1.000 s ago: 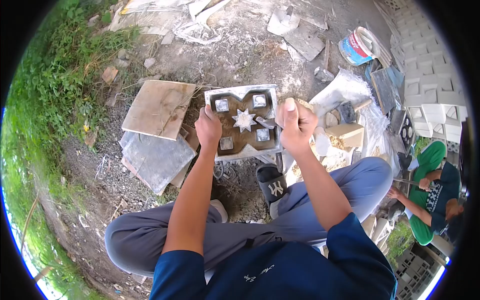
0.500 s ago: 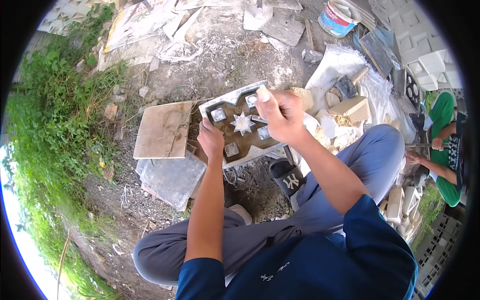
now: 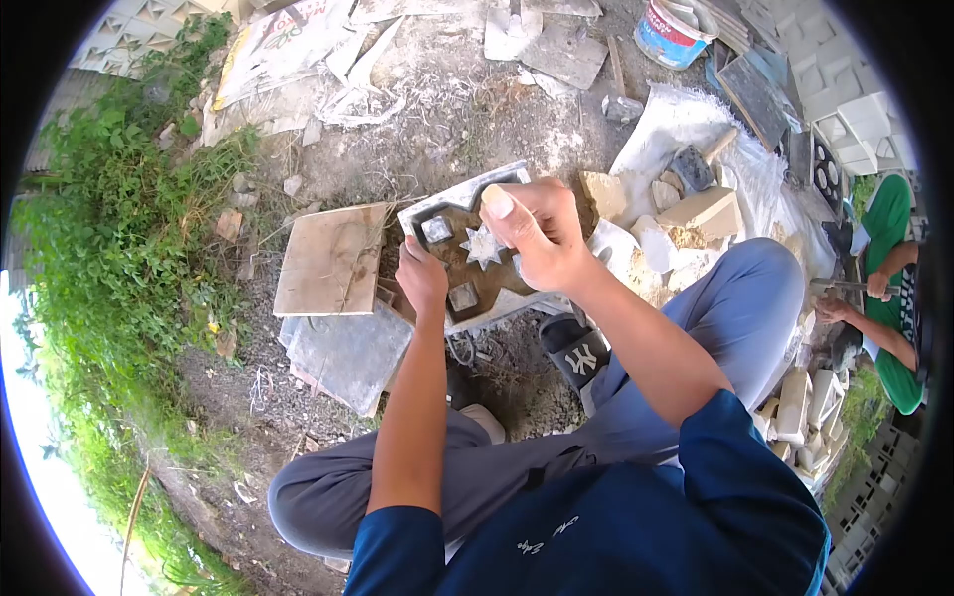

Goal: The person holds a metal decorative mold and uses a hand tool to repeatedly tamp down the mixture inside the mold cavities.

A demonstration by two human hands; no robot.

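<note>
A grey mold frame (image 3: 462, 189) with a star-shaped block (image 3: 483, 245) in its middle and small square blocks (image 3: 436, 229) around it lies tilted in front of me. My left hand (image 3: 423, 276) grips the mold's left edge, thumb on top. Over the mold's right half, my right hand (image 3: 542, 233) is closed, thumb pressed against the curled fingers. Something pale shows by its thumb tip, too small to make out. This hand covers the right-hand blocks and part of the star.
Left of the mold lie a wooden board (image 3: 331, 260) and grey slabs (image 3: 348, 348). Broken blocks (image 3: 701, 214) and a white sack (image 3: 676, 119) are at right. A paint bucket (image 3: 674, 35) stands farther back. Another person (image 3: 894, 288) works at far right. My sandaled foot (image 3: 576, 356) is near the mold.
My right hand has shifted left over the mold, now hiding the right-hand blocks and part of the star. My left hand stays on the mold's edge. The view has shifted slightly.
</note>
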